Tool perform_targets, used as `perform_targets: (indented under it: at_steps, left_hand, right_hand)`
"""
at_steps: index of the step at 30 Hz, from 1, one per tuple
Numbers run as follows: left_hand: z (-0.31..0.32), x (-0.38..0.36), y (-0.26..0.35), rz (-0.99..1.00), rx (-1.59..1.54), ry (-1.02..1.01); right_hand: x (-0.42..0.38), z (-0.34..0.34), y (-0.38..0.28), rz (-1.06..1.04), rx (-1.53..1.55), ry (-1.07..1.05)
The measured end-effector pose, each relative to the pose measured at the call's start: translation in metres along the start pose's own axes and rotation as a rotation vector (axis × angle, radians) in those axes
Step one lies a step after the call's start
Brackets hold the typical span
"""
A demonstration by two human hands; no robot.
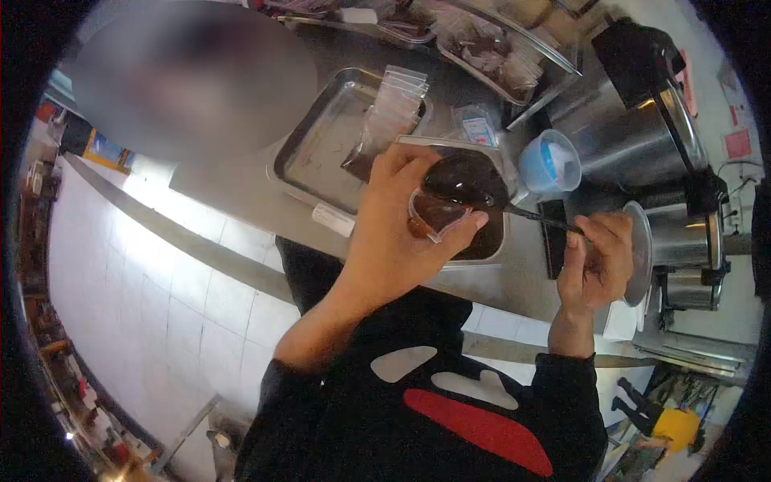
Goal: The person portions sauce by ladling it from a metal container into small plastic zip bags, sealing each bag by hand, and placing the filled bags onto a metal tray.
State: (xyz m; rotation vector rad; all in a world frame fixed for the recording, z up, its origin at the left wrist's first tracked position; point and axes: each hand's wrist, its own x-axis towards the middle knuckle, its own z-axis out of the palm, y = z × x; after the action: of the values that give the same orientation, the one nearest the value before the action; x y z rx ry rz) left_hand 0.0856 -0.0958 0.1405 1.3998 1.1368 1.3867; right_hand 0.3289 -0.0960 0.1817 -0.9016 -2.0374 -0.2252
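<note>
My left hand [389,229] is closed around a small clear plastic bag [438,233], its mouth spread between fingers and thumb. Dark reddish-brown sauce shows inside the bag. My right hand [598,261] grips the thin handle of a black spoon [536,215]. The spoon's bowl, glossy with dark sauce, tilts right over the bag's mouth. Beneath both hands is a rectangular steel pan [503,255] holding dark sauce, partly hidden by my left hand and the spoon.
Overlapping clear plastic bags [397,100] lie on a shallow metal tray [301,153]. A light blue tub [550,162] stands right of the pan, near large steel pots [614,104]. Another tray [490,56] of packets is at the back. A blurred person [193,80] is across the counter.
</note>
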Motion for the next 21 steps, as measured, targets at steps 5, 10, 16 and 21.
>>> perform_targets:
  at_steps: [5, 10, 16, 21]
  left_hand:
    - [0.012, 0.002, -0.003, -0.035, -0.027, -0.018]
    - [0.013, 0.005, -0.016, 0.022, -0.014, -0.045]
    - [0.010, 0.006, -0.016, 0.080, -0.109, -0.098]
    - [0.017, 0.006, -0.015, 0.200, -0.228, -0.247]
  right_hand:
    - [-0.004, 0.000, -0.002, 0.207, 0.076, -0.020]
    - [-0.026, -0.005, 0.015, 0.479, 0.164, 0.000]
    - [-0.048, 0.015, 0.027, 0.485, 0.010, -0.407]
    - [-0.015, 0.029, -0.013, 0.425, 0.281, -0.158]
